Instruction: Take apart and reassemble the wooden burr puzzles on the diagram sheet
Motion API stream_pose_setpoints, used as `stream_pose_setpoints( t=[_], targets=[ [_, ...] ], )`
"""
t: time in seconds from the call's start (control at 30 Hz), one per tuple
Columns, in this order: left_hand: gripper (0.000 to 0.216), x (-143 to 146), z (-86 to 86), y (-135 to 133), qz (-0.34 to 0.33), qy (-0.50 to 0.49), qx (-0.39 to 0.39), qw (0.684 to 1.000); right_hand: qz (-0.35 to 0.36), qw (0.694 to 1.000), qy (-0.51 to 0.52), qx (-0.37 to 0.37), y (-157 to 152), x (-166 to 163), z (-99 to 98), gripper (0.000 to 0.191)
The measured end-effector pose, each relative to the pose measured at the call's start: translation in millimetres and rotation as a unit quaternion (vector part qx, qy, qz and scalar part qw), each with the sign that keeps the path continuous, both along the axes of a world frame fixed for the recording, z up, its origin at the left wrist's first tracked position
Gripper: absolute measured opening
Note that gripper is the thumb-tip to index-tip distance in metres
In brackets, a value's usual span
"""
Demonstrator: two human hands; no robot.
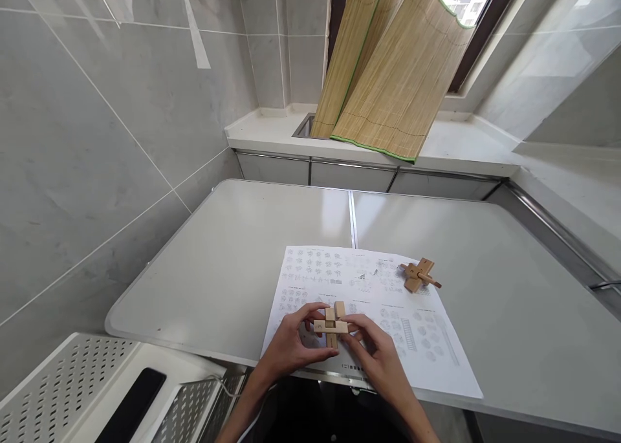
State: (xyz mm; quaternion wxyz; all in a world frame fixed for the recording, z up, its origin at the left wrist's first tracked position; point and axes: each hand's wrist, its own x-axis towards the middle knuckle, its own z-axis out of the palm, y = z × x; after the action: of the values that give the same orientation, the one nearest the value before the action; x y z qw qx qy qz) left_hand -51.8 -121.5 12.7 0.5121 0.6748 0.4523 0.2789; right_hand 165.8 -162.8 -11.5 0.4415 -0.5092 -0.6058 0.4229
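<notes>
Between my two hands is a light wooden interlocking puzzle (331,327), made of several notched bars that cross each other. My left hand (291,339) grips it from the left, thumb along the lower edge and fingers at the top. From the right, my right hand (376,349) pinches the end of the crossbar with thumb and fingertips. Under both hands lies a large printed sheet (310,291) with small diagrams. A darker wooden puzzle (418,275), with crossing flat pieces and a rod, rests on the sheet's upper right part.
The sheet lies at the front edge of a white folding table (233,249) with a centre seam. At lower left, a black phone (133,404) rests on a white perforated container (72,381). A bamboo mat (388,68) hangs over the counter (272,132) behind.
</notes>
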Motion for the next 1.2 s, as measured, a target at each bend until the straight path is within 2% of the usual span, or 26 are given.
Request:
stream_pose_setpoints(
  t=[0.23, 0.67, 0.9, 1.07, 1.2],
  targets=[
    [0.073, 0.7, 1.0, 0.8, -0.005, 0.005, 0.001, 1.000, -0.019, 1.000, -0.011, 0.022, -1.0, -0.2, -1.4, 0.023],
    [0.073, -0.6, 0.4, 1.2, -0.021, -0.003, -0.006, 1.000, -0.031, 0.999, -0.015, 0.010, -1.2, 0.2, -0.1, 0.027],
    [0.070, -1.6, -4.7, 3.2, -0.011, 0.027, 0.024, 0.999, -0.035, 0.999, -0.014, 0.022, 1.2, 0.8, -3.8, 0.027],
    [0.069, 0.6, -3.3, 4.4, 0.024, 0.018, 0.016, 0.999, -0.053, 0.998, -0.033, 0.018, 2.9, 1.0, -4.1, 0.032],
    [0.067, 3.6, 0.8, 3.5, 0.061, -0.009, 0.013, 0.998, -0.070, 0.992, -0.086, 0.066, 2.8, 0.1, -7.3, 0.035]
  ],
)
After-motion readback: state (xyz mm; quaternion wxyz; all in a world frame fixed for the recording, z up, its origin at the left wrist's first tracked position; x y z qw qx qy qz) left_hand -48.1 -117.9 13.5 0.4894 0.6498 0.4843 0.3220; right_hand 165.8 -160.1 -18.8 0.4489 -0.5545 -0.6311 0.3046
